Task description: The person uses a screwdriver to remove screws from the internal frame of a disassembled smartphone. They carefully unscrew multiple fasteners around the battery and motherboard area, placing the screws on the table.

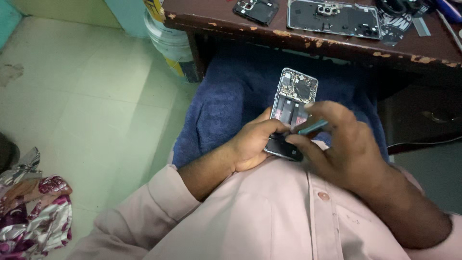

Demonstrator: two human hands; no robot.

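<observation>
We're looking straight down at an opened black smartphone with its back cover off and its circuit boards bare (291,111), held over a dark blue towel (231,101) spread across the lap. Our left hand (252,144) cups the phone's lower left edge, fingers curled under and around it in a firm grasp, thumb lying along the side. The forearm comes up from the lower left out of a rolled pale pink shirt sleeve (159,202). Our right hand (344,144) arches over the phone's lower right corner, pinching a slim teal tool (313,127) between thumb and forefinger; the tool lies nearly level, its tip pointing left onto the phone's lower half. The remaining fingers curve loosely above it.

Beyond the phone's top edge runs a worn dark wooden table (337,45), and on it lie a detached phone back panel with camera module (334,18) and a smaller black phone part (256,9). Left of the phone, by the table leg, stands a white plastic bucket (168,41) on a pale tiled floor (86,96).
</observation>
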